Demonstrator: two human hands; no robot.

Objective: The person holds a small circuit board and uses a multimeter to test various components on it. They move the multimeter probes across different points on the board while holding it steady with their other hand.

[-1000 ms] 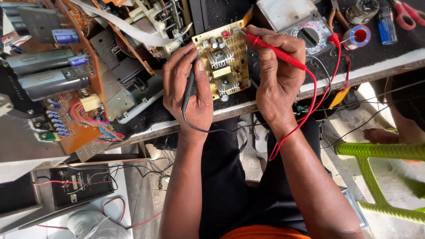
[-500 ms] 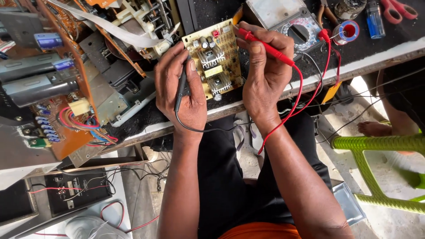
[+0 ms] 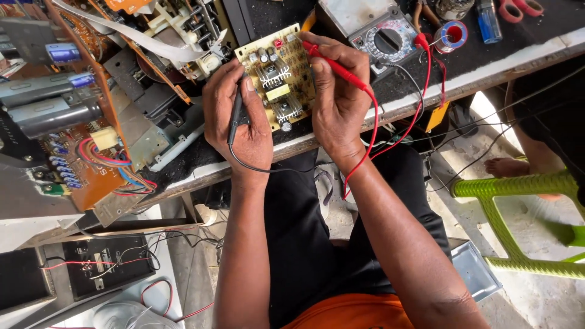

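A small tan circuit board with capacitors and heat sinks sits tilted at the bench edge between my hands. My left hand grips a black test probe and rests against the board's left side, its tip pointing up at the components. My right hand grips a red test probe whose tip touches the board's upper right corner. Red and black leads run from the probes to a multimeter behind my right hand.
An opened amplifier chassis with a brown board and coloured wires fills the bench's left. A solder reel, lighter and red scissors lie at the back right. A green plastic stool and another person's foot are on the right.
Both hands, the board and the probes kept their grip and relative pose; the whole scene slid slightly left and up in view. The red probe stays on the board's upper right.
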